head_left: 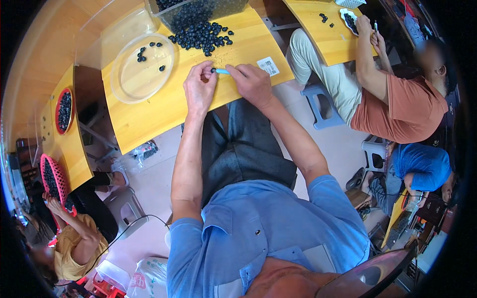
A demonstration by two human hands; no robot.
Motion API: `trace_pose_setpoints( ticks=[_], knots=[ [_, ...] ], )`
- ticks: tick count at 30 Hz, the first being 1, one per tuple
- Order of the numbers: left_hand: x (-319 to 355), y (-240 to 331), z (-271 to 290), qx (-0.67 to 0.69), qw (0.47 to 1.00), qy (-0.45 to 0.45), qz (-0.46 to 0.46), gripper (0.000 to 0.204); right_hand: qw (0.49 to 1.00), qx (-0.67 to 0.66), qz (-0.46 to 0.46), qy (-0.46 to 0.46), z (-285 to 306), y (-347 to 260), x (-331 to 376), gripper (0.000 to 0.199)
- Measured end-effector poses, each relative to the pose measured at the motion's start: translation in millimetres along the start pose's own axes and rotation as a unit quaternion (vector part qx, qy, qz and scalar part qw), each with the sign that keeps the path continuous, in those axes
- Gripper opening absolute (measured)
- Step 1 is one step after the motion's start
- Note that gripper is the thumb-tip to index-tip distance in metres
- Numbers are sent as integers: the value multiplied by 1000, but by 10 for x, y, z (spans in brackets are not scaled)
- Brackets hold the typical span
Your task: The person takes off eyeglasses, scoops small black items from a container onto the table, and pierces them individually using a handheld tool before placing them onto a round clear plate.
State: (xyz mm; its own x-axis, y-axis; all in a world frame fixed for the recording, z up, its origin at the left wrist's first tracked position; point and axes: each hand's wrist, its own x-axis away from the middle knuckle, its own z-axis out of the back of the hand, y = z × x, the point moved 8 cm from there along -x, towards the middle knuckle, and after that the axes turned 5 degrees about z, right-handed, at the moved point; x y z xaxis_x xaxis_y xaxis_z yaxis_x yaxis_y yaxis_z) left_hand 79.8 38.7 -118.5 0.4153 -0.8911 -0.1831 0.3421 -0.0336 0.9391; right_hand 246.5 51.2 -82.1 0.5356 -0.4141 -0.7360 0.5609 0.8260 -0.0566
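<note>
Over the near edge of the yellow table (243, 42), my left hand (198, 92) pinches a small black ball (213, 70) between its fingertips. My right hand (254, 84) grips a thin light-blue tool (222, 71), pen-like in shape, with its tip at the ball. Just beyond my hands lies a loose pile of black balls (198, 38), spilling from a clear plastic bin (166, 22) full of the same. Left of my hands, a shallow clear round tray (121, 82) holds several black balls. What the tool's tip is like is too small to tell.
A white printed card (268, 66) lies right of my hand. Baskets of black balls, one red (71, 119) and one pink (60, 179), are at the left table. People work at both sides; a blue stool (318, 107) stands at the right.
</note>
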Motion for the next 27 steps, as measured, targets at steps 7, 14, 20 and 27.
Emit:
trace_pose_setpoints(
  ticks=[7, 14, 20, 27],
  knots=[
    [5, -23, -4, 14, 999, -6, 30, 31, 1000, -3, 1, -3, -6, -1, 3, 26],
    [15, -31, 10, 22, 999, -15, 47, 35, 1000, -10, -4, -2, -3, 1, -10, 28],
    [14, -79, 7, 45, 997, -5, 62, 29, 999, 16, -34, -28, -58, 32, 17, 27],
    [15, -141, 85, 79, 995, 25, 57, 23, 996, 22, -75, -44, -119, 119, 11, 27]
  ],
)
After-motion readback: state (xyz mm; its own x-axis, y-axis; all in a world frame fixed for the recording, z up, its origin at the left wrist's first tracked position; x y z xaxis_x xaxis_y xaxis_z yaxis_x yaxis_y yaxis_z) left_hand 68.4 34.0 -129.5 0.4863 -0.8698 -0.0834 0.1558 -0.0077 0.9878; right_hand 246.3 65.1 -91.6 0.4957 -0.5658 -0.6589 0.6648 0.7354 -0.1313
